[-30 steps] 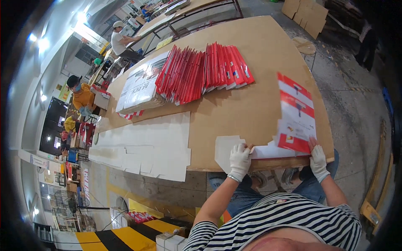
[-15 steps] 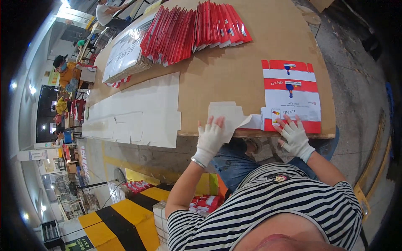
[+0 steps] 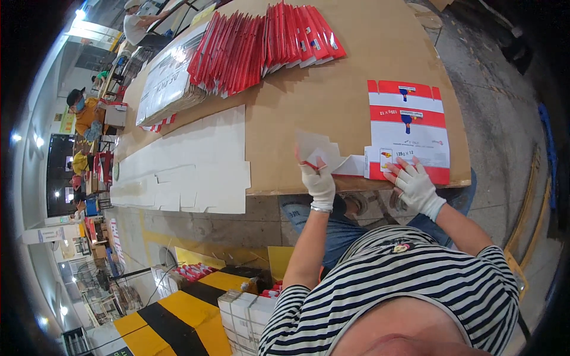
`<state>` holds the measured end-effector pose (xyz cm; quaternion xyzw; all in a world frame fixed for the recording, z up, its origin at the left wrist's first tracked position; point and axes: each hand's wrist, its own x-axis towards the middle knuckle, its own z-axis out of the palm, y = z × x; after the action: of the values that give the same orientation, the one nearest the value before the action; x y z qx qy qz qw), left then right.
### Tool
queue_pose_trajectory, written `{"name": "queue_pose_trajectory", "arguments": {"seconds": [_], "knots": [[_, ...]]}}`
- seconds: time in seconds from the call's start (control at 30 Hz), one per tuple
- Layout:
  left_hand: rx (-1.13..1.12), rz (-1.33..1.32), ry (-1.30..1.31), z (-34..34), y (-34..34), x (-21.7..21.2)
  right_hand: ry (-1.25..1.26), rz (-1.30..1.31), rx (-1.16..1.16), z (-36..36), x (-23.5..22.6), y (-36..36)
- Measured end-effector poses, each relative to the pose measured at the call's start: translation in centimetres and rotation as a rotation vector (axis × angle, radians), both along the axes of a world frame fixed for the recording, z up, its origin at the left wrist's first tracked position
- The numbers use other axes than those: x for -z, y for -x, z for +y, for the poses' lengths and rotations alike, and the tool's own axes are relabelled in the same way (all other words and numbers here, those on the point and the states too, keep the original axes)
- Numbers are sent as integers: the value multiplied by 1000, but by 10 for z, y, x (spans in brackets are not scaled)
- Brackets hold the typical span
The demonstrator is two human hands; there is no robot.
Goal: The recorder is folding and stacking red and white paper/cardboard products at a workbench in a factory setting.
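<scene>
A flat red and white printed carton (image 3: 409, 139) lies near the table's front edge. My right hand (image 3: 412, 185), in a white fingerless glove, rests spread on its lower part, pressing nothing visibly into a grip. From its left side runs a pale unprinted cardboard flap (image 3: 320, 149), bent and raised off the table. My left hand (image 3: 319, 183), gloved the same way, holds this flap, with the thumb on the near face and the other fingers at its left edge, partly hidden behind it.
Overlapping white flat cartons (image 3: 196, 163) lie at the left of the table (image 3: 297, 107). Further back are a fanned row of red packets (image 3: 255, 44) and a plastic-wrapped bundle (image 3: 169, 83). A yellow-and-black box (image 3: 172, 314) stands low at left. Other people work far left.
My left hand has turned and lifted the flap, which lay flatter before. My right hand stays spread on the printed carton. The whole view has shifted slightly.
</scene>
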<state>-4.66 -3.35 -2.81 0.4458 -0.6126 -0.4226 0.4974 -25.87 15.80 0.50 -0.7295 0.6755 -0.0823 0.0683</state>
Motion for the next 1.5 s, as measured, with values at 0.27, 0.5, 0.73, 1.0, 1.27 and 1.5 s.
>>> {"name": "queue_pose_trajectory", "arguments": {"seconds": [0.27, 0.5, 0.73, 1.0, 1.27, 1.5], "knots": [[551, -557, 599, -11, 3, -1, 99, 137, -114, -12, -5, 18], [785, -956, 689, -3, 9, -19, 147, 87, -127, -10, 8, 23], [652, -1092, 707, -1, 13, -1, 104, 90, -120, -9, 8, 15], [635, -1156, 699, 3, 17, -4, 115, 89, -123, -7, 18, 13], [718, -1051, 434, 5, 24, -19, 108, -21, -140, -7, 18, 14], [594, -1054, 365, -22, 87, -21, 148, 15, -169, -11, 9, 24]]}}
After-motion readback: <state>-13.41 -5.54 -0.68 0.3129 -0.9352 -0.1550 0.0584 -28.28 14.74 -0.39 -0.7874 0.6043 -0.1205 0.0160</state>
